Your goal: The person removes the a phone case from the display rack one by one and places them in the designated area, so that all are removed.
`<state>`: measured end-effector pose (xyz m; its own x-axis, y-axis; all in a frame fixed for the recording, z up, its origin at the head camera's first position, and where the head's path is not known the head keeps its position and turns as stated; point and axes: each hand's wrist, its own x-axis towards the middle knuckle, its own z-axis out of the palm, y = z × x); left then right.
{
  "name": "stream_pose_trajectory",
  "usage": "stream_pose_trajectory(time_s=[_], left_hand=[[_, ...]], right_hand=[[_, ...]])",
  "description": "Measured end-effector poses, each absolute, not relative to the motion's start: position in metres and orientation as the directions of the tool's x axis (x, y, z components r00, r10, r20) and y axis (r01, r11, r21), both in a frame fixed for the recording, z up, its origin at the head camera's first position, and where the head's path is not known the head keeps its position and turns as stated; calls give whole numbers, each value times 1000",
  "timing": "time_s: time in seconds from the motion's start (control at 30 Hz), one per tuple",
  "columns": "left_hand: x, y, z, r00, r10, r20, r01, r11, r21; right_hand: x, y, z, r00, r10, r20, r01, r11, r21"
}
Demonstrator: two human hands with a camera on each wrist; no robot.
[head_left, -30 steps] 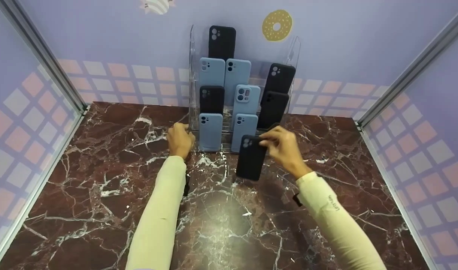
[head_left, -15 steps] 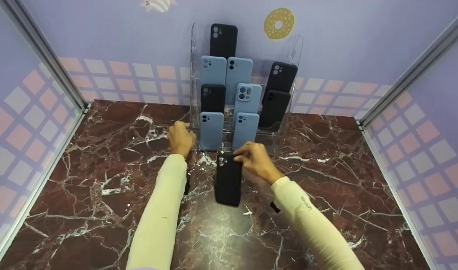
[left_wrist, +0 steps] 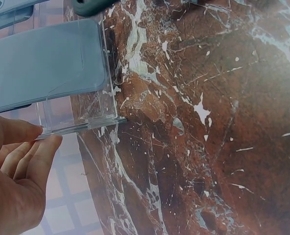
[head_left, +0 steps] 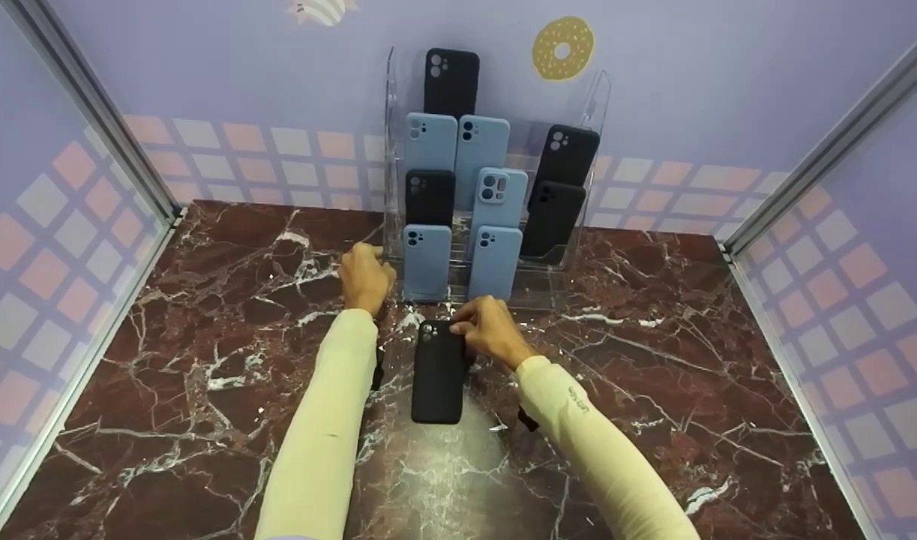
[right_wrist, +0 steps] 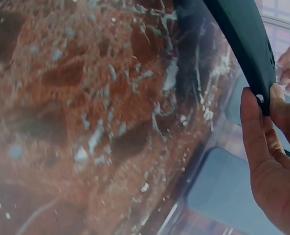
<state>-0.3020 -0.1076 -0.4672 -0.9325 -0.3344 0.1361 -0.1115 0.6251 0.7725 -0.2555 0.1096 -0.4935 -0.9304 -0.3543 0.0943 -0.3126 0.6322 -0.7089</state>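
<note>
A clear acrylic display stand (head_left: 534, 289) holds blue and black phone cases in stepped rows. At its left front side my left hand (head_left: 367, 276) pinches the edge of the clear side panel (left_wrist: 81, 128) between thumb and fingers. My right hand (head_left: 489, 328) pinches a black phone case (head_left: 437, 379) by its upper right corner, in front of the stand, its back with the camera cutouts facing up. In the right wrist view the case (right_wrist: 245, 44) is seen edge-on, thumb on one face and fingers on the other. Behind it, two blue cases (head_left: 427, 262) fill the front row.
The dark red marbled tabletop (head_left: 203, 390) spreads around the stand. A purple back wall (head_left: 241, 67) with printed tiles rises behind it, and side panels (head_left: 863, 247) border the table left and right. Two black cases (head_left: 552, 217) lean at the stand's right.
My right hand has carried the black phone case left and toward me, away from the stand's right front. The left hand has stayed on the side panel.
</note>
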Motion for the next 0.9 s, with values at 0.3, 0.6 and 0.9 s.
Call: stream_pose_trajectory(time_s=[0.3, 0.6, 0.9], left_hand=[[-301, -108, -468, -933, -334, 133, -108, 614, 782], [-302, -109, -468, -933, -333, 135, -109, 621, 776], [-303, -108, -468, -934, -338, 118, -124, 617, 777]], right_hand=[[-262, 101, -504, -949, -311, 44, -252, 669, -700], [-265, 97, -515, -958, -282, 54, -239, 679, -694], [-263, 95, -523, -961, -262, 91, -250, 675, -695]])
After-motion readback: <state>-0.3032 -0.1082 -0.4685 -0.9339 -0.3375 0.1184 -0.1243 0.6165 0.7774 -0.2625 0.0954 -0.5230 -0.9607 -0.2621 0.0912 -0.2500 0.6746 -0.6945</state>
